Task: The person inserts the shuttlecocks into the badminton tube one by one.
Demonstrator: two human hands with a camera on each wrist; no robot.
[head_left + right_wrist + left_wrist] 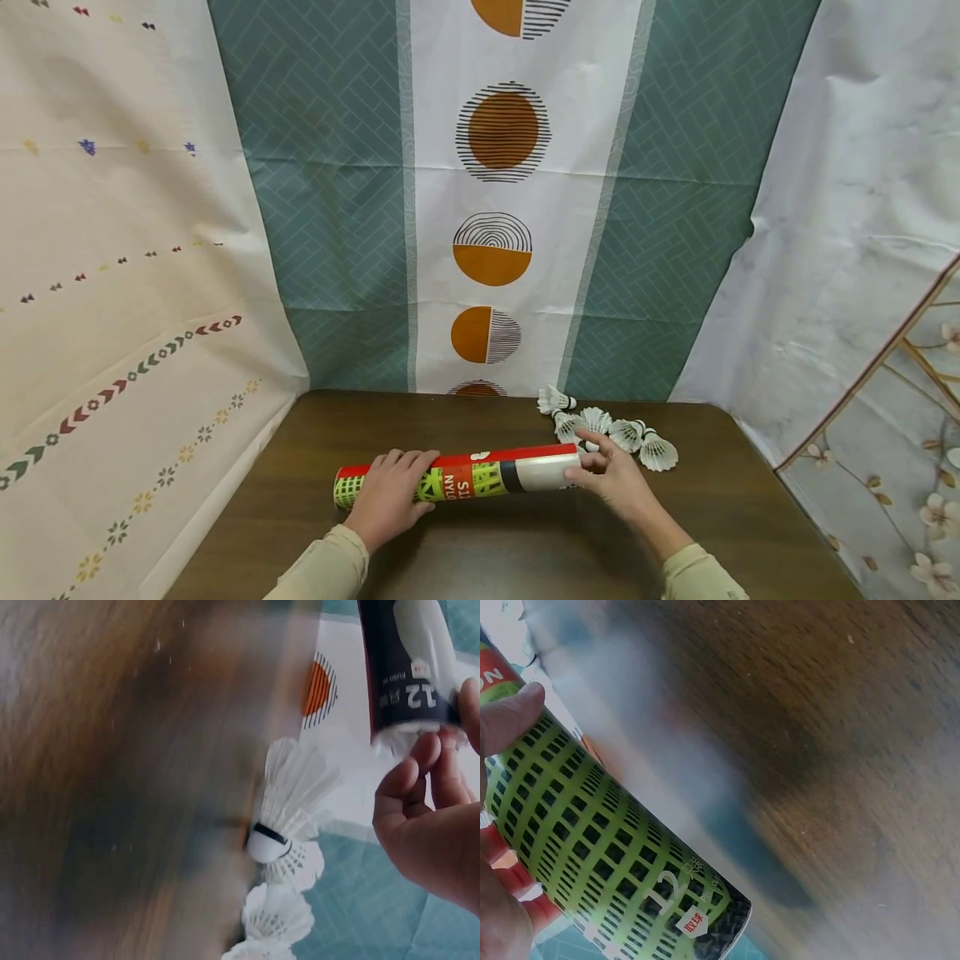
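A red, green and black shuttlecock tube (480,475) lies sideways across the middle of the head view, raised above the table. My left hand (393,492) grips it near its left end, thumb along the near side. In the left wrist view, the tube's green grid-patterned end (607,840) points down and right. My right hand (611,479) is at the other end, fingers curled at the tube's mouth. There, in the right wrist view, the white feathered edge of a shuttlecock (401,739) sticks out, with my fingertips pinching at it. The rest of it is hidden inside.
Several white shuttlecocks (656,450) lie in a loose cluster at the back right of the brown wooden table (360,421), just beyond my right hand. Patterned cloth (337,250) hangs behind the table, and more cloth hangs along both sides.
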